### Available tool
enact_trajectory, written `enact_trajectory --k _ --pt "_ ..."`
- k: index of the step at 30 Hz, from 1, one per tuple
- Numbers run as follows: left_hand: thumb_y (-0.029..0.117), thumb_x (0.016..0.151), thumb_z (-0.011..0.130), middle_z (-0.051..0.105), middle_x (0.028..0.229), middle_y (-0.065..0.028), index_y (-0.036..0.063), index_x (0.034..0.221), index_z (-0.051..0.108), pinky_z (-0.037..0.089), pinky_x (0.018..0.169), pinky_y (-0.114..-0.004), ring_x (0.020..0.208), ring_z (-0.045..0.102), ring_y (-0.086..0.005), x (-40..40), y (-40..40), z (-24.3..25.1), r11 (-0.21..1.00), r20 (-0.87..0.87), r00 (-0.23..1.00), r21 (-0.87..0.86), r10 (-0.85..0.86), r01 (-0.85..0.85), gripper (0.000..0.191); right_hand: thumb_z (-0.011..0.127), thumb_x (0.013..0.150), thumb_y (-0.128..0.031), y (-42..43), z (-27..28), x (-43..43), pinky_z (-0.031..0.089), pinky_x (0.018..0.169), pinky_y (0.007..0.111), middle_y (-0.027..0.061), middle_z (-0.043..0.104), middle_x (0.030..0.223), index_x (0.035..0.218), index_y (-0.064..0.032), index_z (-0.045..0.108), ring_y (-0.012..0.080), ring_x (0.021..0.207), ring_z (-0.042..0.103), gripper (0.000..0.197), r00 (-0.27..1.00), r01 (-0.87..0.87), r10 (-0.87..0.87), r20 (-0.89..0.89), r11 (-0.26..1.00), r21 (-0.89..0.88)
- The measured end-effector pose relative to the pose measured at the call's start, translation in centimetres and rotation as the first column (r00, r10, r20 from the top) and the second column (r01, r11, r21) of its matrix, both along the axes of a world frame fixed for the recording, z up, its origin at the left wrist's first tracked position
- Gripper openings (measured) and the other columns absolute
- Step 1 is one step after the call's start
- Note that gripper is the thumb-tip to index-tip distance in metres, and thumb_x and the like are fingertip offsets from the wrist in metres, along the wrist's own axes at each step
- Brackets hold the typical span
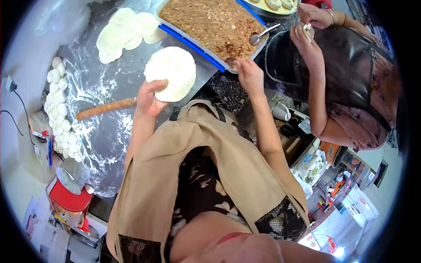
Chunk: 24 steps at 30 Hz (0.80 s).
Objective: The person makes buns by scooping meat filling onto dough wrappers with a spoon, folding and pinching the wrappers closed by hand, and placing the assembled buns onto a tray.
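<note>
A round, flat dough wrapper (173,73) rests on my left hand (150,98), the thumb lying over its near edge. My right hand (250,76) is at the near corner of a plastic tub (194,41) with blue edges. Its fingers are closed around a spoon (231,61), whose handle is mostly hidden by them and whose bowl is in the meat filling (210,23). A second metal spoon (263,34) leans in the filling at the right. Left of my left hand, a wooden rolling pin (105,108) lies on the floured worktop (102,79).
Overlapping dough wrappers (123,31) lie at the back of the worktop. Several dough pieces (59,108) line its left edge, near a metal container (73,176). At right, a co-worker's hands (309,42) pinch a piece of dough beside a pan of buns (274,5).
</note>
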<state>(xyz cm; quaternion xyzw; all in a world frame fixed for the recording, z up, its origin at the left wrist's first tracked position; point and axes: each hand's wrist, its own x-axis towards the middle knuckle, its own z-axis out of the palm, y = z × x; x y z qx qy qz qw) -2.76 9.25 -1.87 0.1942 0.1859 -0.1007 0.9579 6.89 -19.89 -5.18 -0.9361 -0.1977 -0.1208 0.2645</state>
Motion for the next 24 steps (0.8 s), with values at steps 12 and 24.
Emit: enact_trajectory --k 12,24 --pt "0.022 0.082 0.051 0.046 0.137 -0.0234 -0.0026 0.137 0.037 0.034 0.107 -0.056 0.126 0.045 -0.0412 1.8 -2.1 -1.9 0.833 0.066 0.994 -0.543 -0.087 0.109 0.063 0.071 0.076 -0.004 -1.9 -2.6 -0.4 0.048 0.071 0.035 0.0056 0.064 0.086 0.101 -0.0059 0.066 0.0248 0.080 0.060 0.026 0.953 -0.137 0.146 0.264 0.989 -0.051" --pt "0.018 0.084 0.051 0.047 0.136 -0.0222 -0.0024 0.135 0.039 0.034 0.107 -0.055 0.125 0.046 -0.0396 2.1 -3.9 -1.6 0.918 -0.062 0.988 -0.383 -0.138 0.104 0.057 0.070 0.075 -0.002 -2.6 -1.8 0.4 0.047 0.074 0.037 0.0052 0.063 0.085 0.099 -0.0093 0.066 0.0267 0.083 0.056 0.026 0.971 -0.208 0.212 0.108 0.977 -0.054"
